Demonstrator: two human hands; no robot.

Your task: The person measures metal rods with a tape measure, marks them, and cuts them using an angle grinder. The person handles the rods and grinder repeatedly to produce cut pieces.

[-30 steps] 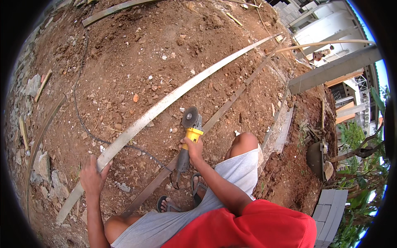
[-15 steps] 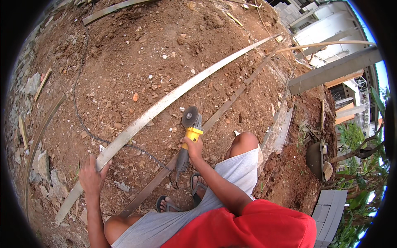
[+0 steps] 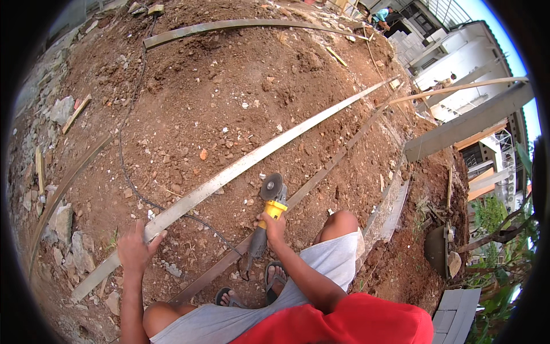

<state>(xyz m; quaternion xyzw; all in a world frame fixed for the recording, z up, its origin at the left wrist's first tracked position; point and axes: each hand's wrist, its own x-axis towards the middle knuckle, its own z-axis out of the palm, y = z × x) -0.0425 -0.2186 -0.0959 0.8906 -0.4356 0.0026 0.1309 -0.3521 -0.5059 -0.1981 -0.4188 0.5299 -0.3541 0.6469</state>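
My right hand (image 3: 271, 227) is wrapped round the body of a yellow and grey angle grinder (image 3: 274, 208). Its round disc points away from me, above the dirt between two long bars. Further left, my left hand (image 3: 135, 250) clasps the near part of a long pale bar (image 3: 229, 176), thumb on one side and fingers on the other. This bar runs from the lower left to the far right. Nearer my feet lies a brown, flat-looking bar (image 3: 327, 167), partly hidden behind the grinder and my right hand. Whether the disc spins I cannot tell.
A black cable (image 3: 127, 175) winds over the stony soil and passes under the pale bar. Other long bars lie at the far side (image 3: 229, 27) and left (image 3: 71, 178). A grey beam (image 3: 467, 121) juts in at right, beyond a dark pan (image 3: 437, 252). Far off, a person (image 3: 381, 17) bends down.
The view has tilted up slightly, so the scene sits lower and more of the far side shows. Both hands keep their holds on the bar and the grinder.
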